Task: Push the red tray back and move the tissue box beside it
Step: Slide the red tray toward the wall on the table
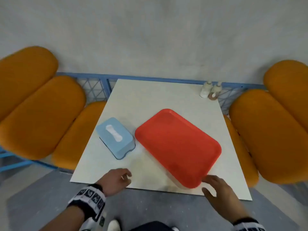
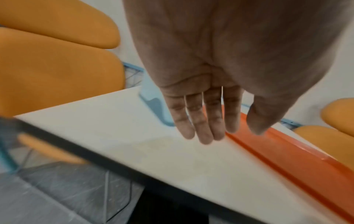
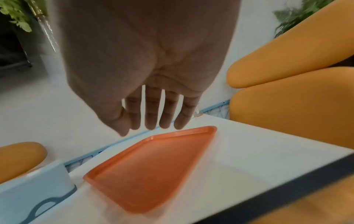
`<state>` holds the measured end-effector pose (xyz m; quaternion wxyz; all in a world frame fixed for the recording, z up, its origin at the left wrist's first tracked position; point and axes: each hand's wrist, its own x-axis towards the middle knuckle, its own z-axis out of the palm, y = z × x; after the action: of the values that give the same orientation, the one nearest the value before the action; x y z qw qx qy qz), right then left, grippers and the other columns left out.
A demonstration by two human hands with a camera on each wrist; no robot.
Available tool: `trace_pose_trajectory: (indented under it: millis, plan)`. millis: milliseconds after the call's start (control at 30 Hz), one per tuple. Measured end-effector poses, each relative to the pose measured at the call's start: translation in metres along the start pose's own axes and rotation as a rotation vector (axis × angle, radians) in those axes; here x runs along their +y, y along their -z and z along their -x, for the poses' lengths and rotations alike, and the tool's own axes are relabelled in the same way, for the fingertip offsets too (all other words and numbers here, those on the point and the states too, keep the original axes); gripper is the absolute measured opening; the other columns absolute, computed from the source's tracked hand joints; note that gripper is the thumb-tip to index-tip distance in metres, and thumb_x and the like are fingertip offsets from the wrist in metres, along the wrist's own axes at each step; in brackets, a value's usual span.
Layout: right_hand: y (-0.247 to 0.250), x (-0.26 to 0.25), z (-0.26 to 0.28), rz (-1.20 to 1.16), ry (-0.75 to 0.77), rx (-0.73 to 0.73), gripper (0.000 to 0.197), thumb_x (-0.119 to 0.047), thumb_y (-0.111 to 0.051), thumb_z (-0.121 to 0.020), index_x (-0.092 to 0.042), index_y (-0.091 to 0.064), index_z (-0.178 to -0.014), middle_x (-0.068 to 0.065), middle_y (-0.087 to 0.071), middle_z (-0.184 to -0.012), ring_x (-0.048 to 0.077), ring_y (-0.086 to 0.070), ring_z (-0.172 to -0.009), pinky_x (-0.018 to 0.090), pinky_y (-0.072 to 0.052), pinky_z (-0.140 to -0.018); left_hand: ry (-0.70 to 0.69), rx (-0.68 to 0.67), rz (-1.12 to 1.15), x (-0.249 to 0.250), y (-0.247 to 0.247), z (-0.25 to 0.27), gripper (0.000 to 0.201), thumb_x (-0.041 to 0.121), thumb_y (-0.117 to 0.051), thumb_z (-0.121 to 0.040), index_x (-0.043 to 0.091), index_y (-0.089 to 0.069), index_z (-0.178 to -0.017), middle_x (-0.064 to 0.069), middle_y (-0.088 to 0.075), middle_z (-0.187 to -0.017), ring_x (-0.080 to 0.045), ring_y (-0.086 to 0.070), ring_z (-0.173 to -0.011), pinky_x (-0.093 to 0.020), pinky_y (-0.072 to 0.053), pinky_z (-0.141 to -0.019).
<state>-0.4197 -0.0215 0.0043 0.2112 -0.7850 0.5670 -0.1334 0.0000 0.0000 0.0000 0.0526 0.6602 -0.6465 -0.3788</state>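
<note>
A red tray lies askew on the white table, its near corner close to the front edge. A light blue tissue box with a white tissue in its slot sits just left of the tray. My right hand hovers open at the tray's near corner, fingers spread; whether they touch it I cannot tell. My left hand hangs over the table's front part, fingers relaxed, holding nothing. The left wrist view shows the tray's rim and the box beyond the straight fingers. The right wrist view shows the tray below the fingers.
Two small white bottles stand at the table's far right corner. Orange cushioned seats flank the table on the left, and more on the right. A blue metal rail runs behind the table along a grey wall.
</note>
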Motion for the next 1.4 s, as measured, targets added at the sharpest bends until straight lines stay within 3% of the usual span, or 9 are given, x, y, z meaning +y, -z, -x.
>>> trace_pose_trajectory:
  millis: [167,367,467,567,733,900,1100,1233,1400]
  plan:
    - [-0.017,0.001,-0.060,-0.050,-0.045,-0.012,0.037,-0.010,-0.072,-0.079,-0.015,-0.064,-0.114,0.011,-0.059,-0.125,0.034,-0.056,-0.111,0.042,-0.049,-0.093,-0.071,0.083,-0.134,0.055,-0.001,-0.074,0.046,0.042,-0.058,-0.091,0.026,-0.048,-0.132,0.001,-0.049,-0.135,-0.017,-0.046,-0.125,-0.034,-0.038,-0.106]
    - [-0.056,0.019,-0.073,0.086,-0.094,-0.299,0.072,-0.057,-0.052,-0.085,-0.026,-0.026,-0.144,0.010,-0.024,-0.156,0.039,-0.027,-0.136,0.049,-0.032,-0.112,0.002,0.024,-0.315,0.081,-0.031,-0.130,0.071,0.051,-0.057,-0.087,0.027,-0.027,-0.147,-0.009,-0.027,-0.154,-0.032,-0.031,-0.138,-0.049,-0.038,-0.110]
    - [-0.074,0.027,-0.060,0.172,-0.080,-0.347,0.076,-0.070,-0.031,-0.082,-0.027,-0.026,-0.145,0.007,-0.019,-0.158,0.037,-0.020,-0.141,0.050,-0.025,-0.115,0.042,-0.046,-0.385,0.081,-0.042,-0.144,0.081,0.054,-0.060,-0.084,0.030,-0.018,-0.149,-0.011,-0.014,-0.160,-0.035,-0.018,-0.144,-0.056,-0.035,-0.112]
    - [-0.086,0.031,-0.051,0.226,-0.051,-0.338,0.074,-0.070,-0.022,-0.086,-0.024,-0.033,-0.143,0.011,-0.025,-0.157,0.038,-0.022,-0.141,0.052,-0.022,-0.116,0.066,-0.118,-0.477,0.075,-0.041,-0.158,0.083,0.058,-0.056,-0.084,0.032,-0.014,-0.150,-0.009,-0.007,-0.162,-0.033,-0.008,-0.148,-0.056,-0.029,-0.115]
    - [-0.087,0.043,-0.064,0.241,-0.039,-0.345,0.068,-0.064,-0.036,-0.088,-0.024,-0.033,-0.142,0.012,-0.027,-0.156,0.038,-0.024,-0.141,0.053,-0.025,-0.115,0.037,-0.115,-0.557,0.074,-0.033,-0.179,0.077,0.058,-0.050,-0.087,0.031,-0.016,-0.150,-0.009,-0.015,-0.161,-0.031,-0.013,-0.147,-0.051,-0.023,-0.117]
    - [-0.071,0.053,-0.127,0.259,-0.030,-0.397,0.071,-0.065,-0.033,-0.085,-0.027,-0.027,-0.145,0.007,-0.020,-0.159,0.033,-0.016,-0.144,0.047,-0.016,-0.119,0.067,-0.084,-0.525,0.080,-0.009,-0.222,0.073,0.054,-0.052,-0.086,0.033,-0.021,-0.149,-0.005,-0.018,-0.161,-0.029,-0.016,-0.146,-0.055,-0.024,-0.117]
    - [-0.052,0.059,-0.216,0.297,-0.047,-0.438,0.078,-0.068,-0.026,-0.078,-0.029,-0.027,-0.145,0.003,-0.020,-0.159,0.031,-0.017,-0.143,0.048,-0.023,-0.117,0.135,-0.092,-0.492,0.085,0.030,-0.285,0.068,0.050,-0.055,-0.087,0.034,-0.026,-0.147,-0.005,-0.022,-0.159,-0.031,-0.020,-0.145,-0.057,-0.027,-0.115]
    - [-0.052,0.055,-0.263,0.287,-0.085,-0.455,0.075,-0.063,-0.042,-0.079,-0.028,-0.030,-0.144,0.004,-0.021,-0.158,0.032,-0.018,-0.142,0.048,-0.023,-0.117,0.165,-0.082,-0.461,0.082,0.055,-0.318,0.067,0.048,-0.058,-0.085,0.033,-0.030,-0.145,-0.004,-0.025,-0.158,-0.031,-0.022,-0.144,-0.058,-0.029,-0.113]
    - [-0.049,0.058,-0.314,0.293,-0.083,-0.439,0.073,-0.056,-0.057,-0.079,-0.028,-0.034,-0.142,0.003,-0.025,-0.157,0.030,-0.018,-0.142,0.046,-0.021,-0.118,0.147,-0.049,-0.472,0.076,0.078,-0.358,0.063,0.052,-0.061,-0.080,0.034,-0.043,-0.137,-0.002,-0.046,-0.141,-0.031,-0.041,-0.130,-0.056,-0.037,-0.106]
